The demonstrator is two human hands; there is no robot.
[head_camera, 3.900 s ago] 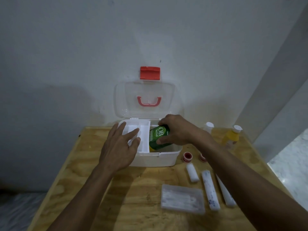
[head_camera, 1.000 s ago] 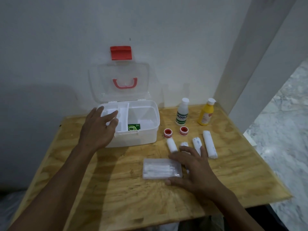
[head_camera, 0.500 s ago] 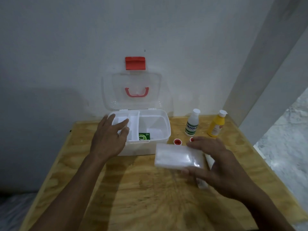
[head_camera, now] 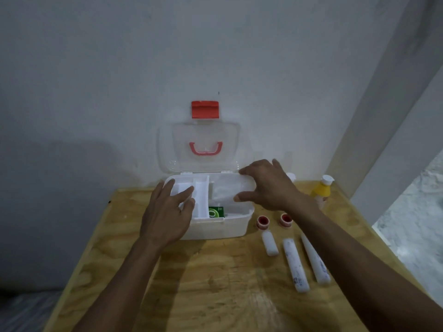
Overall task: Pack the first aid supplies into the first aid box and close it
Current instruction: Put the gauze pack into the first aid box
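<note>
While three white rolls (head_camera: 294,264) lie nearest on the counter (head_camera: 215,288), well apart from either hand, they are safe from a sweeping forearm only as long as the right arm stays lifted; a low pull-back could, I judge, roll them off the right edge. Just beyond them stand two red-capped tape spools (head_camera: 263,222), close to the box (head_camera: 215,227) wall, easy to knock.

At the box, the left hand (head_camera: 165,216) rests with straight fingers over the tray (head_camera: 191,195) on the left side, its grip not closed on anything, steadying only. The right hand (head_camera: 268,185) pinches the clear packet (head_camera: 227,190) by its right end and holds it above the right compartment, tilted over the rim. A green pack (head_camera: 215,212) already sits inside below it. The packet looks nearly as long as the opening (hard to be sure), so it may catch on the rim or the tray edge, or bridge on top and later block the lid (head_camera: 199,146).

Farther back, the yellow bottle (head_camera: 320,192) stands behind the right wrist; a white bottle is mostly hidden by the hand. Either could topple if the wrist swings right. The lid leans open against the wall, its red latch (head_camera: 205,109) up.
</note>
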